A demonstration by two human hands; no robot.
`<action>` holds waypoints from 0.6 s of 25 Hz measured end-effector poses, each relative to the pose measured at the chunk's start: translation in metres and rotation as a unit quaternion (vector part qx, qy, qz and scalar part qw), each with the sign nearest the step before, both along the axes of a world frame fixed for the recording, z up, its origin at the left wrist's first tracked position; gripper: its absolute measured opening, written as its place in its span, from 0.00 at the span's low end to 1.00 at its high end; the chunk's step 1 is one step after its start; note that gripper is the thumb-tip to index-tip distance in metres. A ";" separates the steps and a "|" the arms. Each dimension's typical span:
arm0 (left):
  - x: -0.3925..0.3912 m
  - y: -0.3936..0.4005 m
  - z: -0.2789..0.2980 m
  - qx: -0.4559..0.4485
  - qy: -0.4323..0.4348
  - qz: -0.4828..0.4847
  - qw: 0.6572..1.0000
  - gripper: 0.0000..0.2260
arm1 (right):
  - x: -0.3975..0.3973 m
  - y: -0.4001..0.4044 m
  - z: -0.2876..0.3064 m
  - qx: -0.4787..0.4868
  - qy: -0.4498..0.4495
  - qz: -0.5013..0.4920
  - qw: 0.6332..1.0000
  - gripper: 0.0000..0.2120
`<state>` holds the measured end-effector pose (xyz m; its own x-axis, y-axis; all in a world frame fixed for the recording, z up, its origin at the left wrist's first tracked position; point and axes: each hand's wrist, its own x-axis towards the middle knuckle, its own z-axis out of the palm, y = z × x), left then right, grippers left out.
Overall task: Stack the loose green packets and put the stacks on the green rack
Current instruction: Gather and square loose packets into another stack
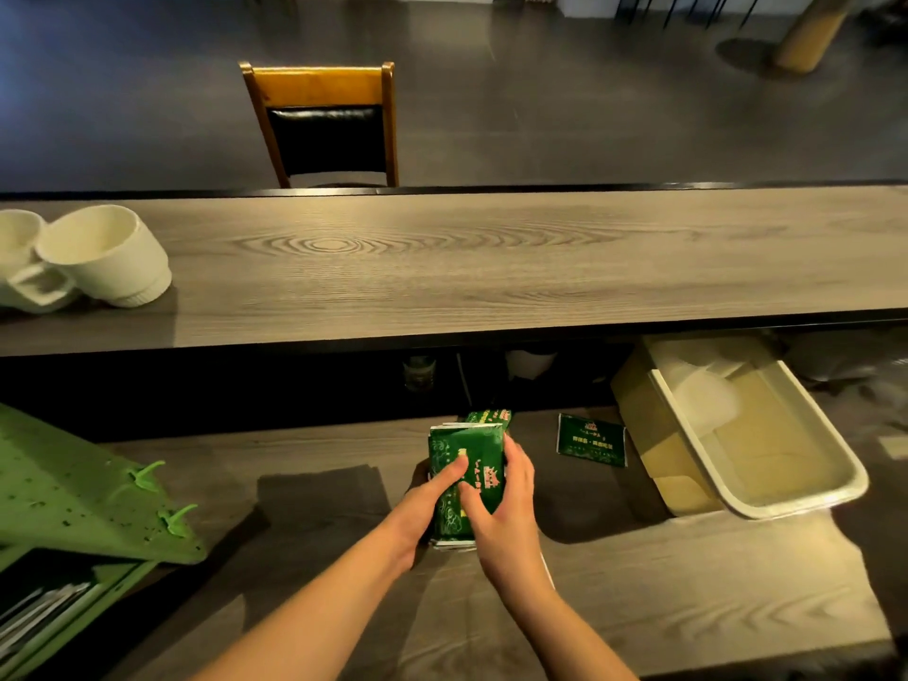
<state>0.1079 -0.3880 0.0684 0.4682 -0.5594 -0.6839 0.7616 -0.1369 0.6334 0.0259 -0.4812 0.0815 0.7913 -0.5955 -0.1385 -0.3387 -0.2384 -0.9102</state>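
Grey wood-grain tabletop (314,489) set below a raised counter (491,267) of the same finish; dark floor and a wooden chair (322,120) beyond. A stack of glossy green packets (464,464), flat and rectangular, stands on the tabletop, clamped between both grips: left hand (422,503) and right hand (501,503), thumbs pressed on its face. One loose packet (592,439) lies to the right, near a tilted white bin (796,489). The perforated green rack (73,503) stands at left.

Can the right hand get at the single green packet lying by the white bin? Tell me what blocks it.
Probably yes, once freed. The loose packet lies flat on bare counter, right of the right hand, with nothing between them. But that hand and the left hand both grip the stack of packets.
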 end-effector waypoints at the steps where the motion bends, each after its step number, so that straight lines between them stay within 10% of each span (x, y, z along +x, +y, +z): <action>1: 0.000 0.002 0.003 -0.004 0.000 -0.005 1.000 0.23 | 0.002 0.005 0.000 -0.019 0.000 0.017 1.000 0.34; 9: 0.005 -0.006 0.000 -0.010 0.026 0.025 0.999 0.21 | 0.003 -0.015 -0.011 0.208 -0.019 -0.018 0.978 0.34; 15: 0.002 -0.034 -0.019 0.034 0.057 0.049 0.997 0.25 | 0.001 -0.119 -0.062 0.189 0.072 -0.100 0.974 0.23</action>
